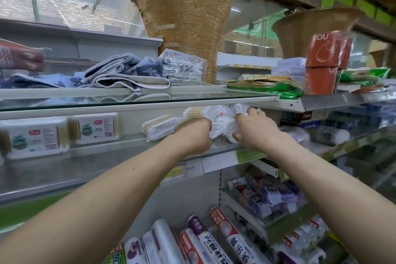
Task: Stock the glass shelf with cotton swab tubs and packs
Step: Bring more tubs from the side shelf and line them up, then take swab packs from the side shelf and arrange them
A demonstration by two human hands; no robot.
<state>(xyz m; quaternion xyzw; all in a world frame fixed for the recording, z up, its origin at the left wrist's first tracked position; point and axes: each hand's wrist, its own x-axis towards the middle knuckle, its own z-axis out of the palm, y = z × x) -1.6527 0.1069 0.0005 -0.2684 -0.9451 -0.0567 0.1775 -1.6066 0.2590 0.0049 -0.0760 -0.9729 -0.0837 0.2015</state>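
Both of my hands reach onto the middle shelf (90, 156) under the glass shelf (150, 97). My left hand (194, 135) and my right hand (255, 129) both grip a white crinkled plastic pack of cotton swabs (222, 123) lying on that shelf. Just left of the pack lies a flat stack of wooden-stick swab packs (159, 127). Another swab pack (194, 112) shows behind my left hand. Two rectangular swab tubs (35, 137) (96, 127) with white labels stand further left on the same shelf.
Folded towels (120, 75) and a wrapped bundle marked 8306 (184, 69) lie on the glass shelf. Orange boxes (323, 64) and green packs (282, 89) sit to the right. Plastic wrap rolls (214, 240) fill the lower shelves. A woven pillar (188, 17) rises behind.
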